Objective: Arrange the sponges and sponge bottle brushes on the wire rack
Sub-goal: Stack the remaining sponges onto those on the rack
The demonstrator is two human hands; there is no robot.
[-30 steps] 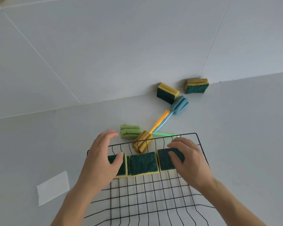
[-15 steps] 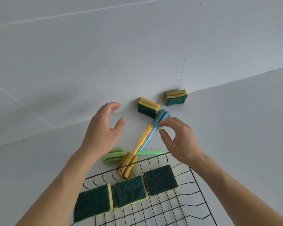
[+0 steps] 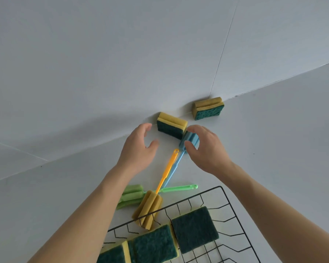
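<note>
**Hands at the far sponge**

Left hand [image 3: 139,147] spread wide, holding nothing. Right hand [image 3: 203,147] cupped at blue brush [image 3: 190,139] — real grip impossible to tell. Sponge [image 3: 171,126] between them, centre frame. Wire rack [image 3: 222,202] cut off at bottom edge — three sponges inside.

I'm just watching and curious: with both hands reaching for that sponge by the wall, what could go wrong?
The right hand is over the blue brush, which touches the near sponge; lifting the sponge may nudge it. The blue brush's handle lies under the orange brush handle, so pulling it could drag that along. The left hand is open, gripping nothing yet, so a hurried grab could slip.
</note>
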